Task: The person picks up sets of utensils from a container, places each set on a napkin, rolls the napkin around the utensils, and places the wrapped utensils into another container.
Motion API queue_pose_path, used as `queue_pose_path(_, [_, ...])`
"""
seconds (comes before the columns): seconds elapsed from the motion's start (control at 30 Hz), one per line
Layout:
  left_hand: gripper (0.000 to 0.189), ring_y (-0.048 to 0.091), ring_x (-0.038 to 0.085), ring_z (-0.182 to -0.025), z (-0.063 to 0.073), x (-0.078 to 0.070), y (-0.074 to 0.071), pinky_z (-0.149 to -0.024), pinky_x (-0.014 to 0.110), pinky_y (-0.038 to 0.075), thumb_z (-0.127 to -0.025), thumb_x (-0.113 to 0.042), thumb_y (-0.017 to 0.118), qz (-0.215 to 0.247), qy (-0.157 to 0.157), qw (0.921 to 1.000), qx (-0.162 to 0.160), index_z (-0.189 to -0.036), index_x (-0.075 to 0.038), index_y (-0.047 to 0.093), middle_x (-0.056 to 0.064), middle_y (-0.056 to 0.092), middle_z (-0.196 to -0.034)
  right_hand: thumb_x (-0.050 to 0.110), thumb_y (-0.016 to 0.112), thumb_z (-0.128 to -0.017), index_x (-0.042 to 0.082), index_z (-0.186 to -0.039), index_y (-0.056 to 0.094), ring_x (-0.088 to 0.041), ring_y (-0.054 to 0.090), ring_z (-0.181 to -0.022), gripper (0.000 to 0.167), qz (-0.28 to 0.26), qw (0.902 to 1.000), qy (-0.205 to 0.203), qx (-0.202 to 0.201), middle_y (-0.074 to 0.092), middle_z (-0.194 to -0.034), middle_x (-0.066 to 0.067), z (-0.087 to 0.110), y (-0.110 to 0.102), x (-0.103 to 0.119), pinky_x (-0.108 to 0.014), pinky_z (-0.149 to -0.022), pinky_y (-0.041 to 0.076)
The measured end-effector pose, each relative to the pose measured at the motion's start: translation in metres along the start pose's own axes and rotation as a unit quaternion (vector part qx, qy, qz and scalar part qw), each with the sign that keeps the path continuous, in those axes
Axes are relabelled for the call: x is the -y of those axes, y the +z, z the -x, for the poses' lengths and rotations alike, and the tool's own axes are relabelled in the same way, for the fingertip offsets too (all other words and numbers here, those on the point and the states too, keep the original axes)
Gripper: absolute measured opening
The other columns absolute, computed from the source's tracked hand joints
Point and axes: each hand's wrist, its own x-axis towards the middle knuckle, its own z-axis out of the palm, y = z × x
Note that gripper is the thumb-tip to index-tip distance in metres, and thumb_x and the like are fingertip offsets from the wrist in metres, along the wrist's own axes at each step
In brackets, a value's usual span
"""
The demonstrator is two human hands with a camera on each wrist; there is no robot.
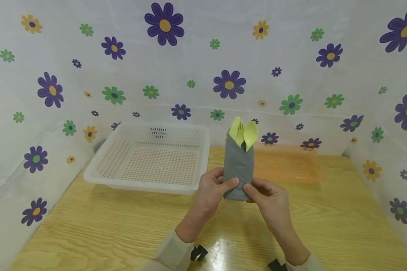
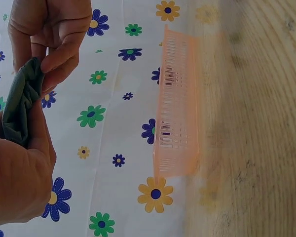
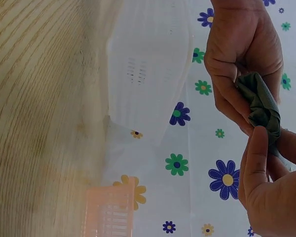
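A grey-green cloth napkin (image 1: 239,165), folded into an upright pouch, is held up above the table between both hands. Out of its top stick a yellow-green spoon (image 1: 251,133), a fork (image 1: 240,134) and a third piece (image 1: 234,127), its lower part hidden by the cloth. My left hand (image 1: 210,190) grips the pouch's lower left side, thumb across the front. On the lower right, my right hand (image 1: 271,199) pinches it, thumb in front and fingers behind. Both wrist views show the folded bottom end of the napkin (image 2: 22,101) between the two hands.
A white perforated basket (image 1: 146,186) stands on the wooden table (image 1: 122,222) at the back left. Behind the napkin to the right lies a shallow orange basket (image 1: 288,163). A flower-print sheet (image 1: 190,56) encloses the back and both sides.
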Motion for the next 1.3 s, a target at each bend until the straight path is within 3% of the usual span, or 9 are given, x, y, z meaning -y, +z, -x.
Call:
queue_pose_path(0.23, [0.035,0.071,0.012,-0.08,0.0007,0.0031,0.0029,-0.073,0.029,0.056,-0.089,0.001,0.068,0.015,-0.011,0.9998,0.0,-0.12,0.013,0.058,0.01,0.075,-0.092,-0.004,0.067,-0.091,-0.015,-0.111,0.066,-0.01,0.066,-0.077,0.023,0.015,0.9995,-0.025,0.009,0.073,-0.088,0.007,0.0009,0.0005,-0.0021,-0.022,-0.067,0.055])
queue_pose_path(0.57, [0.028,0.071,0.01,-0.077,0.0016,0.0022,0.0052,-0.071,0.026,0.056,-0.088,0.003,0.068,0.018,0.016,0.9996,-0.013,-0.114,0.011,0.06,-0.004,0.074,-0.082,-0.004,0.069,-0.089,-0.008,-0.108,0.071,-0.011,0.068,-0.076,0.019,0.044,0.9956,-0.078,-0.03,0.073,-0.089,0.005,0.0029,0.0035,-0.0061,-0.023,-0.068,0.056])
queue_pose_path(1.3, [0.027,0.071,0.012,-0.08,0.0022,-0.0006,0.0048,-0.074,0.029,0.056,-0.088,0.002,0.067,0.013,-0.002,0.9995,-0.029,-0.113,0.01,0.06,0.01,0.074,-0.092,0.0,0.068,-0.092,-0.008,-0.11,0.069,-0.012,0.069,-0.084,0.021,0.012,0.9984,-0.054,0.006,0.073,-0.095,0.003,-0.0003,-0.0011,-0.0061,-0.025,-0.071,0.058])
